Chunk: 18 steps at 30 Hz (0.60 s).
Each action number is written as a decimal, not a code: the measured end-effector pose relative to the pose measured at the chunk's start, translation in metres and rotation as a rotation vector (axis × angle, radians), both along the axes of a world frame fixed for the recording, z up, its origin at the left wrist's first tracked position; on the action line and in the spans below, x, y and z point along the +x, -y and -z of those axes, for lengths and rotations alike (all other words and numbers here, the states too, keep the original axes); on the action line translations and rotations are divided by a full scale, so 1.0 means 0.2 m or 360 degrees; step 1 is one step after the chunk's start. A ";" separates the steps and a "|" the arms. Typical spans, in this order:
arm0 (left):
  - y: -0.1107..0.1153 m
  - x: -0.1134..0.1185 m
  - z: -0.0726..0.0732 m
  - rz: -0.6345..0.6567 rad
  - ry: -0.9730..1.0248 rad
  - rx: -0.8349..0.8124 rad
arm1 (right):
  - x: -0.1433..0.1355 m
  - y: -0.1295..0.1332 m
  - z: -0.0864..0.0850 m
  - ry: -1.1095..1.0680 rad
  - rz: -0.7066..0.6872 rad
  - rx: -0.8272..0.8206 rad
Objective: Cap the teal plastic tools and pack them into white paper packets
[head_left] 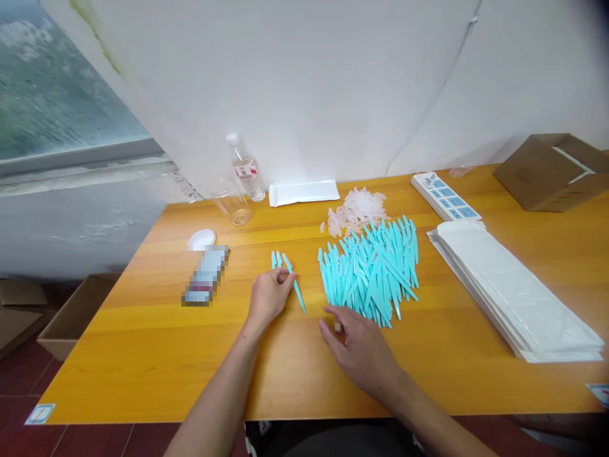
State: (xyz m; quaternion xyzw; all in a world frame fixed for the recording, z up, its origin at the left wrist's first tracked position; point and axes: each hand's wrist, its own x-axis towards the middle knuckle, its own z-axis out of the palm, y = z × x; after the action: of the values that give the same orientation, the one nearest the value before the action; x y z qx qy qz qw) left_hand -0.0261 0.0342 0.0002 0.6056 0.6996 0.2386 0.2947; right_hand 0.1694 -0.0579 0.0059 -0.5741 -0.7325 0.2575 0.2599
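My left hand (271, 293) pinches a slim turquoise eyebrow razor (298, 295) between thumb and index finger; its narrow end points toward me. Two more turquoise razors (276, 259) lie side by side just beyond that hand, their lower parts hidden behind it. My right hand (359, 349) is at the near left edge of a big heap of the same razors (371, 270). Its thumb and index finger are apart with nothing visible between them, and the other fingers are partly hidden. Behind the heap is a pile of small translucent pale-pink pieces (359, 208).
White flat packages (514, 292) are stacked at right, near a power strip (446, 197) and cardboard box (552, 171). Along the wall stand a water bottle (247, 170), clear jar (231, 206) and white packet (303, 192). A white lid (202, 239) and blurred phone-like object (205, 276) lie left.
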 end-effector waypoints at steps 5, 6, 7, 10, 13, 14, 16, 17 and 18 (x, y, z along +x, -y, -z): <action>-0.15 -0.05 -0.01 -0.0050 -0.0400 -0.0011 | 0.10 0.05 0.07 0.0188 0.0143 0.0148; -0.15 -0.05 -0.01 -0.0085 -0.0465 0.0003 | 0.11 0.05 0.08 0.0193 0.0158 0.0164; -0.14 -0.05 -0.01 -0.0134 -0.0539 0.0020 | 0.12 0.06 0.09 0.0193 0.0165 0.0173; -0.08 0.00 -0.02 -0.0250 -0.0683 0.0091 | 0.13 0.06 0.11 0.0174 0.0152 0.0161; 0.01 0.14 -0.03 -0.0016 -0.0433 0.0079 | 0.13 0.06 0.10 0.0143 0.0137 0.0136; 0.04 0.19 -0.03 0.0112 -0.0328 0.0049 | 0.13 0.06 0.10 0.0125 0.0134 0.0129; 0.07 0.28 -0.02 0.0298 -0.0219 -0.0023 | 0.14 0.06 0.08 0.0074 0.0125 0.0106; 0.08 0.30 -0.02 0.0345 -0.0207 -0.0048 | 0.15 0.06 0.08 0.0045 0.0118 0.0094; 0.08 0.32 -0.01 0.0372 -0.0199 -0.0066 | 0.16 0.06 0.07 0.0019 0.0113 0.0085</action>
State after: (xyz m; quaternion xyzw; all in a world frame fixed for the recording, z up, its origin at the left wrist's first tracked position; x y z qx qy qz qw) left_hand 0.0371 0.0176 0.0030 0.6904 0.6462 0.1498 0.2887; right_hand 0.2005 -0.0692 -0.0078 -0.5941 -0.7199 0.2251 0.2796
